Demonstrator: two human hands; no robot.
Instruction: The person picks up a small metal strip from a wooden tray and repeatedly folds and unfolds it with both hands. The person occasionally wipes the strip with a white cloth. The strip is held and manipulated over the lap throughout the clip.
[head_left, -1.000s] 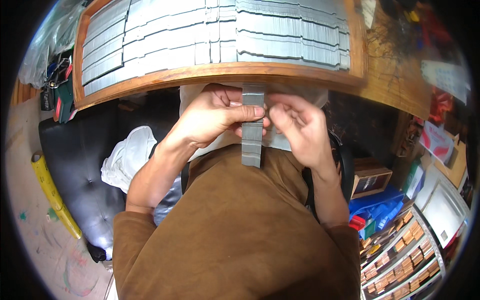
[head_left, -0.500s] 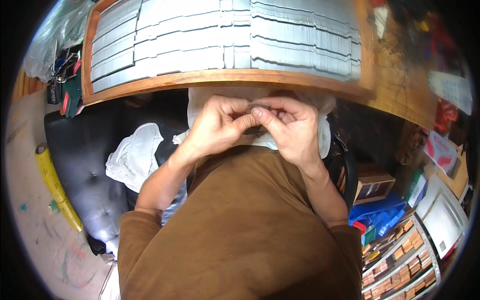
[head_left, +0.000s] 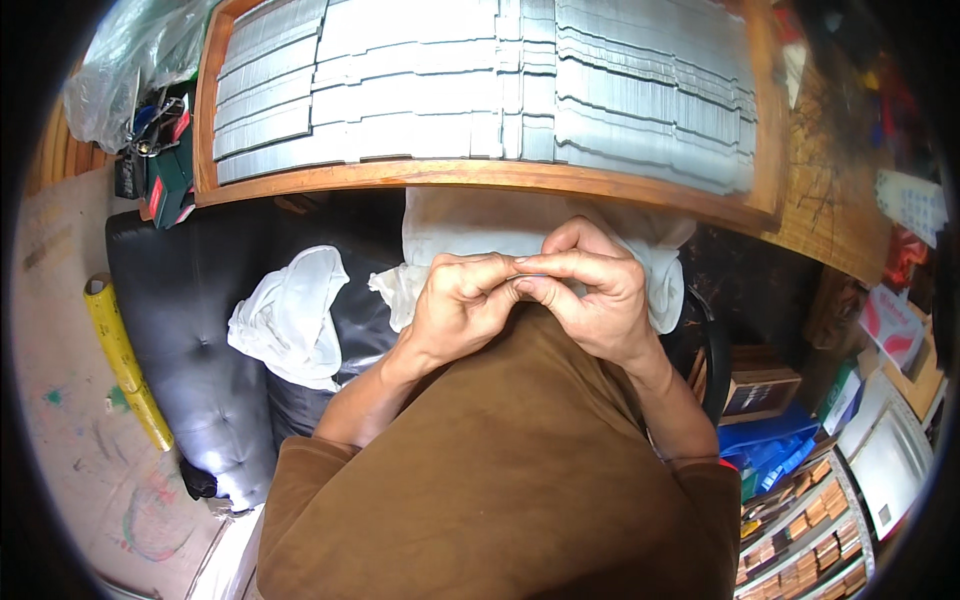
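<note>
In front of my body, my left hand [head_left: 465,302] and my right hand [head_left: 598,295] meet at the fingertips. Both pinch a small, thin, dark piece [head_left: 527,275] between thumb and forefinger. Only a sliver of its edge shows, so its kind cannot be made out. Beyond my hands lies a white cloth [head_left: 455,222]. Past it is a wooden tray [head_left: 400,178] holding rows of thin grey metal strips [head_left: 420,90] packed tightly together; neither hand touches them.
A black padded seat [head_left: 185,330] on the left carries a crumpled white cloth [head_left: 295,320]. A yellow roll [head_left: 125,355] lies on the floor beside it. At right are a wooden box [head_left: 760,390], blue plastic [head_left: 775,445] and a rack of small wooden blocks [head_left: 815,515].
Both hands have come lower and nearer my body, still pinching the small piece. My right fingers are straighter. The whole view has shifted, so the tray appears farther right.
</note>
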